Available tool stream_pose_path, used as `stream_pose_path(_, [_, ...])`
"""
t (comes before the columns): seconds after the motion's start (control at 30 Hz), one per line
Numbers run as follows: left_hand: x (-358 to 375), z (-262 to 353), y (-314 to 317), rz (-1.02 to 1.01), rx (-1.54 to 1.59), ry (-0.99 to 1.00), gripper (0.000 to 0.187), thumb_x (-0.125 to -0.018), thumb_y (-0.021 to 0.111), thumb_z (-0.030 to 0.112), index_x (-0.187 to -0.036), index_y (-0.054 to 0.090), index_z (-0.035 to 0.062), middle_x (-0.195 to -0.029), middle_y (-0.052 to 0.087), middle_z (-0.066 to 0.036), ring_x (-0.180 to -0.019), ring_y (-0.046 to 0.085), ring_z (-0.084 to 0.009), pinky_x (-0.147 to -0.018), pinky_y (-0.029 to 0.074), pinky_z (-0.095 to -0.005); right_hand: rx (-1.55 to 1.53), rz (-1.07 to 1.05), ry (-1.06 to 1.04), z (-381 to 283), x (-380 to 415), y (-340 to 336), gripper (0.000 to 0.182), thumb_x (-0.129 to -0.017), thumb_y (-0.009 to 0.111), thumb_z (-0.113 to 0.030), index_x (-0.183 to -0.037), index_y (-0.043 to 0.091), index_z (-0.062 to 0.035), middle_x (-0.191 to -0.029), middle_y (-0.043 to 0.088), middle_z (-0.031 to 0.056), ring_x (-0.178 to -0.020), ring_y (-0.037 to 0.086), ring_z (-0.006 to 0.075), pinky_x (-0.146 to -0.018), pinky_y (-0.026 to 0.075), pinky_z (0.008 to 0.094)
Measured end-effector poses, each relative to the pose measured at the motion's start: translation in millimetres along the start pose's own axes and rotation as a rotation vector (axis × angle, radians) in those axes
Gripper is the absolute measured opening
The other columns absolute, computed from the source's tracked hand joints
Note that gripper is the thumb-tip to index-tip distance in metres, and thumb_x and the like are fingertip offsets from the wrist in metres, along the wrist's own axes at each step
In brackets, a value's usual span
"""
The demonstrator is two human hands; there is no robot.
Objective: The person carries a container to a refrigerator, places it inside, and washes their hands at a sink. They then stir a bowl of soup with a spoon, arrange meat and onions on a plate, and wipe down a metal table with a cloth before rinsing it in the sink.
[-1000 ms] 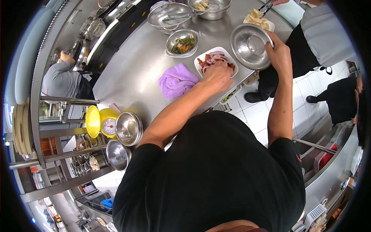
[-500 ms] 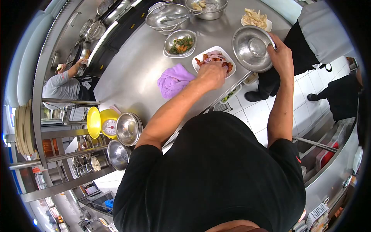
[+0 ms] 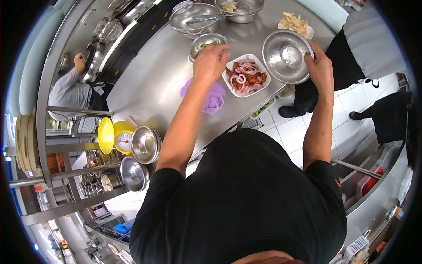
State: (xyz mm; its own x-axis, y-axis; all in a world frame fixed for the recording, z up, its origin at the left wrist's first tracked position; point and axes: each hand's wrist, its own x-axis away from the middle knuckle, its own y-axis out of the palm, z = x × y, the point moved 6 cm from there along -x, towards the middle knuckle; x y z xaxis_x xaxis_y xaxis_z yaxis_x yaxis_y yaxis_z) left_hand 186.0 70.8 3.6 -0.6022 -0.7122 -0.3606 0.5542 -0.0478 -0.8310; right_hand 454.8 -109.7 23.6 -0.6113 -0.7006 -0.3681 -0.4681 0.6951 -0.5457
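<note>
My right hand (image 3: 321,68) grips the rim of a steel bowl (image 3: 276,55), tilted so its bare inside faces me. Left of it, a white square dish (image 3: 227,81) holds reddish-brown fried pieces topped with sliced onion rings (image 3: 241,79). My left hand (image 3: 210,66), a little blurred, hovers at the near side of a small metal bowl (image 3: 192,47) of chopped greens (image 3: 206,45), partly covering it. Its fingers look spread, with nothing visible in them. Below that hand lies a crumpled purple cloth (image 3: 213,100), partly behind my forearm.
A steel colander (image 3: 178,22) with tongs (image 3: 202,19) and another metal strainer (image 3: 246,16) stand at the back. Fries (image 3: 293,24) sit on a white plate. A yellow scale (image 3: 124,136) and metal bowls (image 3: 144,143) are at left. People stand left and right.
My left hand has left the dish of fried pieces and moved left and up to the bowl of greens, uncovering the onion rings. My right hand still holds the steel bowl.
</note>
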Motion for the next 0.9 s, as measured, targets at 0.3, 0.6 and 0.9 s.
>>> stream_pose_path(0.3, [103.0, -32.2, 5.4, -0.052, 0.956, -0.469, 0.044, -0.096, 0.063, 0.028, -0.132, 0.057, 0.0048, -0.108, 0.067, -0.005, -0.093, 0.062, -0.0138, -0.086, 0.05, -0.0285, -0.363, -0.416, -0.246, -65.1, 17.4, 111.9, 0.044, -0.093, 0.053, -0.009, -0.136, 0.055, -0.0092, -0.128, 0.064, 0.0172, -0.118, 0.06, 0.0248, -0.097, 0.045, 0.0332])
stream_pose_path(0.6, [297.9, -106.4, -72.4, 0.772, 1.186, -0.961, 0.038, -0.097, 0.054, 0.019, -0.123, 0.05, -0.0096, -0.122, 0.055, -0.018, -0.095, 0.065, -0.0274, -0.076, 0.061, -0.0421, -0.291, -0.592, -0.264, -69.8, 14.4, 155.6, 0.043, -0.097, 0.058, -0.021, -0.139, 0.056, -0.0127, -0.101, 0.066, 0.0045, -0.081, 0.056, 0.0089, -0.072, 0.049, 0.0257])
stream_pose_path(0.9, [292.8, -64.2, -54.9, 0.458, 1.312, -0.964, 0.052, -0.101, 0.052, 0.038, -0.141, 0.045, 0.0062, -0.125, 0.061, -0.015, -0.112, 0.062, -0.0252, -0.085, 0.053, -0.0339, 0.016, -0.414, 0.024, 60.7, -16.9, 119.7, 0.03, -0.094, 0.059, -0.023, -0.114, 0.068, -0.0029, -0.099, 0.07, 0.0171, -0.091, 0.067, 0.025, -0.084, 0.049, 0.0324])
